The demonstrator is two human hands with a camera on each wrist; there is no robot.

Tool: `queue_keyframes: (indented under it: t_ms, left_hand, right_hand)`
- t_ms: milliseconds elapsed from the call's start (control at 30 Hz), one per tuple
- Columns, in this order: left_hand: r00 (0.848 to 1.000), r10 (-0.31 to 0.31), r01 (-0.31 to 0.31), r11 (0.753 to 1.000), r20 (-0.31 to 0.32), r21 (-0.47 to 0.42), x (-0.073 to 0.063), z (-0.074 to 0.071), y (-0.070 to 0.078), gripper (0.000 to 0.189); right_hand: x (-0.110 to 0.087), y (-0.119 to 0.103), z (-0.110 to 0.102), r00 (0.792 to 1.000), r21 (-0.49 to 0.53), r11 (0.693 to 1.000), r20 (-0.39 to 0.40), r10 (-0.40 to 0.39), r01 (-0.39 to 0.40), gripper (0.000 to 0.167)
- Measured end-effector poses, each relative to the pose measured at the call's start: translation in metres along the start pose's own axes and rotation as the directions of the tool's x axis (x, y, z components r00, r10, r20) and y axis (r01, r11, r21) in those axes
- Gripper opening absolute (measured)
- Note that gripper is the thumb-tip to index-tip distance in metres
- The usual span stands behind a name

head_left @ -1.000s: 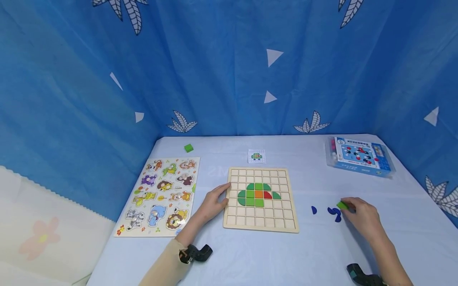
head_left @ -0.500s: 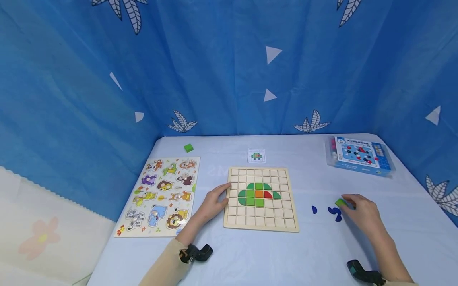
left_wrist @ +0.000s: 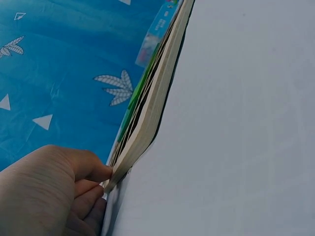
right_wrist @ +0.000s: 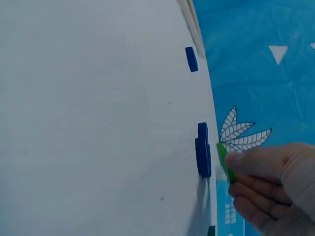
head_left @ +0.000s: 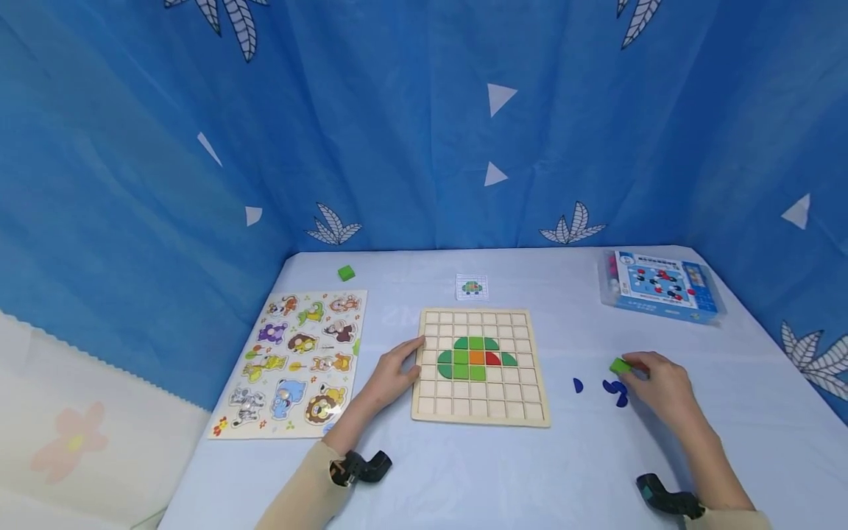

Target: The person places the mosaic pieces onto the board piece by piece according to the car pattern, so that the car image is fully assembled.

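My left hand (head_left: 391, 375) rests with its fingertips at the left edge of a wooden grid board (head_left: 480, 408); in the left wrist view, the thumb (left_wrist: 96, 167) touches the board's side. Green square and rounded tiles, an orange square tile (head_left: 477, 358) and a red rounded tile (head_left: 492, 359) sit in the grid. To the right, my right hand (head_left: 665, 386) pinches a green square tile (head_left: 620, 366) between thumb and fingers. Just left of this hand lie several dark blue curved pieces (head_left: 621, 401), and a single blue half-round piece (head_left: 578, 385) lies nearer the board.
A small pattern card (head_left: 472, 287) lies behind the board. At left is an animal puzzle board (head_left: 291, 364), with another green square tile (head_left: 347, 273) beyond it. A clear plastic box (head_left: 662, 287) with a blue label stands at the back right.
My right hand has moved slightly left and away from me, carrying the green square tile to behind the blue pieces. The left hand keeps its place at the board's edge.
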State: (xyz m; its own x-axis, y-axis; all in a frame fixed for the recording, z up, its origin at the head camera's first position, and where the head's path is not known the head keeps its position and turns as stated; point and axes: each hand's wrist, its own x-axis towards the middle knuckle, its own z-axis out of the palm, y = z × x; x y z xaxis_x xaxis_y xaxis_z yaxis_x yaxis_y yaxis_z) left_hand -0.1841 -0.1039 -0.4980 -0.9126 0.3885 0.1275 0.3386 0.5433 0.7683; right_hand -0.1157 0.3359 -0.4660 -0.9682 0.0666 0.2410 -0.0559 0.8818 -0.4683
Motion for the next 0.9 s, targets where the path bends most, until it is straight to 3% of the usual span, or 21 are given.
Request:
queue_keyframes:
  t_ms: [100,233,333,433,567,767,900]
  left_hand:
    - [1.0,-0.002,0.002,1.0,0.0,0.003,0.0,-0.001,-0.001,0.054]
    - [1.0,-0.006,0.006,1.0,0.01,0.002,0.0,-0.001,0.0,0.054]
    - [1.0,-0.006,0.006,1.0,0.013,0.001,0.0,-0.002,0.001,0.055]
    - [1.0,0.0,0.0,1.0,0.009,0.004,0.001,-0.003,0.001,0.055]
    - [1.0,0.008,-0.008,1.0,-0.003,0.016,0.001,-0.003,0.001,0.055]
    - [1.0,0.001,-0.001,1.0,0.008,0.02,0.0,-0.002,0.001,0.055]
    - [1.0,0.014,-0.014,1.0,0.005,0.025,0.0,-0.003,0.0,0.054]
  right_hand:
    - [0.013,-0.005,0.004,0.999,0.055,0.998,0.024,-0.042,0.041,0.029]
    - [0.027,-0.012,0.025,0.989,0.108,0.983,-0.008,-0.15,0.15,0.028]
    - [0.031,-0.043,0.033,0.977,0.178,0.962,-0.008,-0.211,0.209,0.028]
    - [0.033,-0.082,0.033,0.961,0.273,0.928,0.04,-0.273,0.252,0.029]
    - [0.035,-0.115,0.045,0.927,0.311,0.896,0.099,-0.363,0.317,0.03]
    - [0.031,-0.127,0.071,0.875,0.33,0.862,0.166,-0.454,0.385,0.028]
    - [0.029,-0.125,0.082,0.859,0.338,0.846,0.167,-0.485,0.412,0.027]
